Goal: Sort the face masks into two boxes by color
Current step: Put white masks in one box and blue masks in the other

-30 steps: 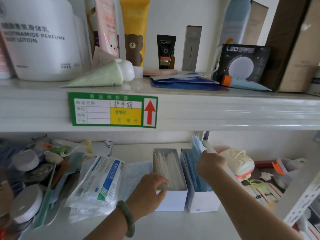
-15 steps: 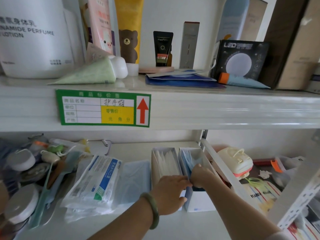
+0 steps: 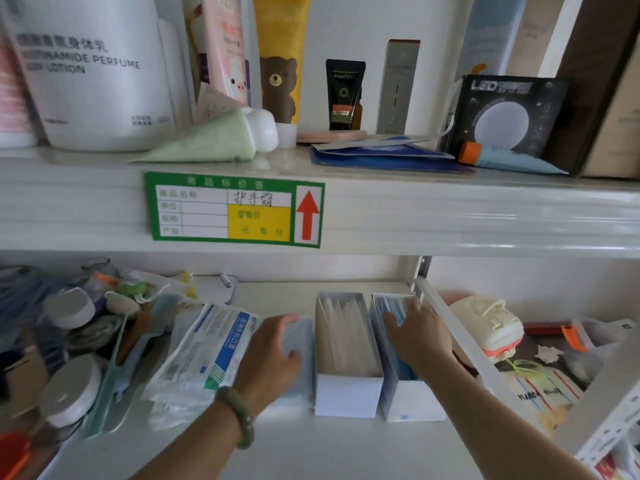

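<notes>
- On the lower white shelf (image 3: 311,452) two open white cardboard boxes stand side by side, touching: the left box (image 3: 348,393) holds upright white face masks (image 3: 346,336), and the right box (image 3: 414,401) holds blue face masks (image 3: 394,311).
- The right hand (image 3: 420,337) is sunk into the top of the right box, fingers bent down onto the blue masks, pressing them in; whether it pinches one or merely pushes cannot be told.
- The left hand (image 3: 273,351), with a green jade bangle (image 3: 239,415) on its wrist, lies spread and flat on a loose pale-blue mask (image 3: 299,344) that rests on the shelf at nine o'clock of the left box, just beside it. The fingers are open over it, not closed round it.
- At nine o'clock of that hand lies a clear plastic packet of masks with a blue-and-white label (image 3: 204,358).
- The step in hand looks like seating blue masks in the right box while the left hand readies the next one.
- The next move probably calls for the left hand to gather the loose mask by its edge, lift it clear, and carry it toward three o'clock, over the white box, into the blue one.
- The right hand would need to make room there first.
</notes>
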